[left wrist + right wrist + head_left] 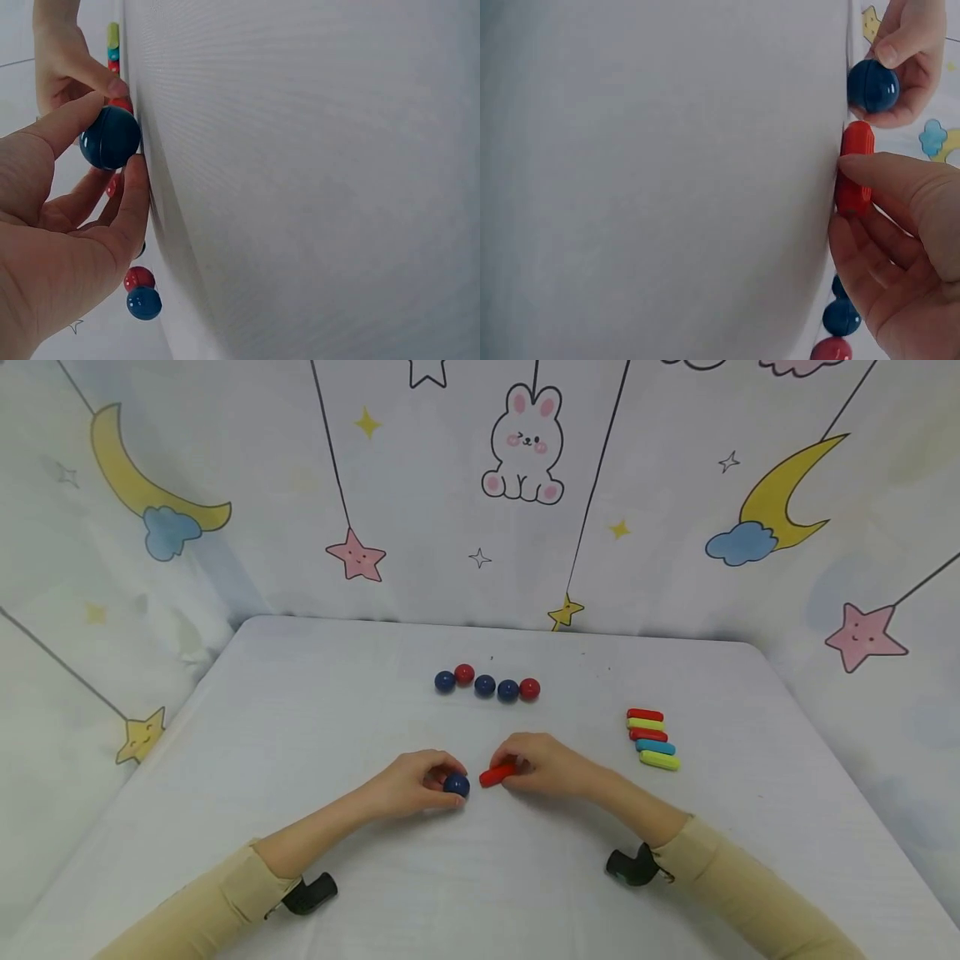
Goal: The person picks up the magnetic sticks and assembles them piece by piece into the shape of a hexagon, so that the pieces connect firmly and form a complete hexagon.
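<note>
Glossy dark blue ball [457, 786], shiny enough to show little white highlights, with a thin seam running round it, near the middle of the white-covered bench [420, 893]. The left hand [411, 781] has it pinched between thumb and fingers. Just beside it, with a small gap between, is a bright red rounded bar [495, 775] with ribbed grooves down its side (right wrist view shows those nicely), and the right hand [549, 767] is pinching that one much the same way.

Counting up: six balls total. Besides the held one there's a loose row farther back, with three dark blue balls [485, 686] and two shiny red balls [464, 674]. Six bars too: the held red one, plus five lying side by side off to the right, so two red bars [648, 735], two yellow-green bars [659, 761] and one blue bar [656, 747]. Also two beige sleeves [225, 893], one per arm.
</note>
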`<state>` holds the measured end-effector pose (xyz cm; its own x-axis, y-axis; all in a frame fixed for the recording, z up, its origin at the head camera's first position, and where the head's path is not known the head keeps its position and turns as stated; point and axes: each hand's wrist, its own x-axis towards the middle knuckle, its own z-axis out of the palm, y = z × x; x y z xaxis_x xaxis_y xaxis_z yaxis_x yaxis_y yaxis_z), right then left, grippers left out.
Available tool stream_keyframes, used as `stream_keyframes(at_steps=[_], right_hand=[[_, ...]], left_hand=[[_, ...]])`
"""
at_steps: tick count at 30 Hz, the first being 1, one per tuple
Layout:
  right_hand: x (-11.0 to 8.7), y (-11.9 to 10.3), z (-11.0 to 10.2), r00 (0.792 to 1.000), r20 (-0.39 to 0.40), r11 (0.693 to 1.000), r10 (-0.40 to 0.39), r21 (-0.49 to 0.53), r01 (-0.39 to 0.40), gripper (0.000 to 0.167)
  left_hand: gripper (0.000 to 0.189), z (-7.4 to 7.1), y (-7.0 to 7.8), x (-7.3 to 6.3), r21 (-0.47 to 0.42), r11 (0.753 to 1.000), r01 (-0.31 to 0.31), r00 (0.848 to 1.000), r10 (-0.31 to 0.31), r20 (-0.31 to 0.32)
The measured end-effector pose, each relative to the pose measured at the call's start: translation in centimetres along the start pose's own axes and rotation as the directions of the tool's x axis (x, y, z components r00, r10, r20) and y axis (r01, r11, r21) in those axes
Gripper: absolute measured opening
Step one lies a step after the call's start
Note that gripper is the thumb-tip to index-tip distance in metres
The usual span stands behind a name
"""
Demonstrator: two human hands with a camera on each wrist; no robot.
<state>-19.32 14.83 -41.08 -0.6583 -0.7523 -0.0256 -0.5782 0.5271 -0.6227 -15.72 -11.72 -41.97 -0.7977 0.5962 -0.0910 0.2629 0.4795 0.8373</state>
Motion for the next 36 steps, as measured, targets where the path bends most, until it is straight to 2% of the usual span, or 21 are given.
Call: stream_keyframes(at_steps=[7,15,22,26,29,31,33,36], right_hand=[[0.4,-0.9,0.3,0.998,0.008,0.998,-0.059,0.032,0.058,0.024],[0.5,-0.9,0.6,0.998,0.002,0.997,-0.056,0.044,0.056,0.023],[0.2,0.3,-0.6,0.998,-0.023,0.998,0.064,0.023,-0.064,0.027],[-0.1,1.8,-1.8,0.987,-0.109,0.993,0.119,0.025,-0.117,0.027],[-0.2,3.0,-2.5,0.962,-0.198,0.982,0.185,0.06,-0.176,0.024],[-0.2,3.7,-2.9,0.934,-0.251,0.966,0.256,0.108,-0.235,0.023],[-0.2,4.2,-3.2,0.893,-0.291,0.937,0.345,0.171,-0.306,0.023],[-0.1,4.9,-3.7,0.827,-0.314,0.877,0.467,0.287,-0.386,0.027]], left_hand=[[0.033,-0.1,-0.1,0.1,-0.01,1.0,-0.01,1.0,0.01,0.008],[0.033,-0.1,0.1,0.0,-0.025,1.0,-0.001,1.0,0.001,0.009],[0.032,0.0,0.0,0.1,-0.02,1.0,0.015,1.0,-0.015,0.005],[0.033,0.0,0.1,0.0,-0.009,1.0,0.024,1.0,-0.024,0.004],[0.033,0.0,0.1,0.0,-0.006,1.0,0.026,1.0,-0.026,0.005],[0.033,0.0,0.2,0.0,-0.009,1.0,0.026,1.0,-0.025,0.006],[0.033,0.0,0.2,0.0,-0.013,1.0,0.024,1.0,-0.024,0.006],[0.032,0.0,0.2,-0.1,-0.017,1.0,0.024,1.0,-0.024,0.006]])
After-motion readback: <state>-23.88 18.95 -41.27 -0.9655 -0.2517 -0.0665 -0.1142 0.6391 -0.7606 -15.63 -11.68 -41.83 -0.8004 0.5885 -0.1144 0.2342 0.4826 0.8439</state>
